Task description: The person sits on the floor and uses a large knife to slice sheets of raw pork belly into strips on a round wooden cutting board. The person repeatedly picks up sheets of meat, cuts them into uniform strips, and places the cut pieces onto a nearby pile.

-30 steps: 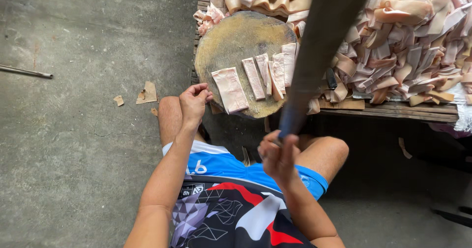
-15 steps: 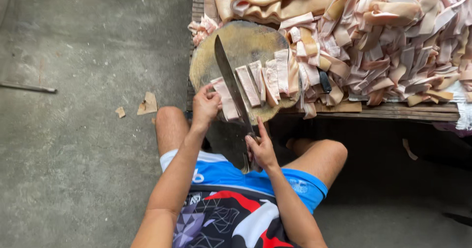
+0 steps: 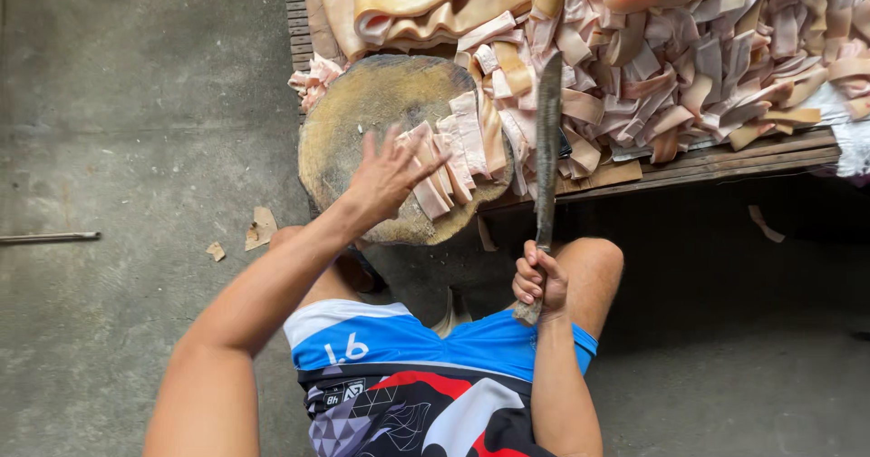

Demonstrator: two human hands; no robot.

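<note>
Wooden block (image 3: 362,117) half-hidden under strips (image 3: 449,162), left hand (image 3: 385,178).

Bare round chopping block (image 3: 362,112) at left, open for passage; heaped pale strips (image 3: 689,58) crowding the desk (image 3: 725,160) at right.

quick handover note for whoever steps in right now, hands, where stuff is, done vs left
Left hand: open, fingers spread, resting on the cut strips on the round wooden block.
Right hand: grip shut on the cleaver handle, blade raised edge-on above the block's right side.
Done: several strips lie cut on the block; a big pile of strips sits on the pallet behind.
Left: uncut sheets lie folded at the pallet's far left.
</note>
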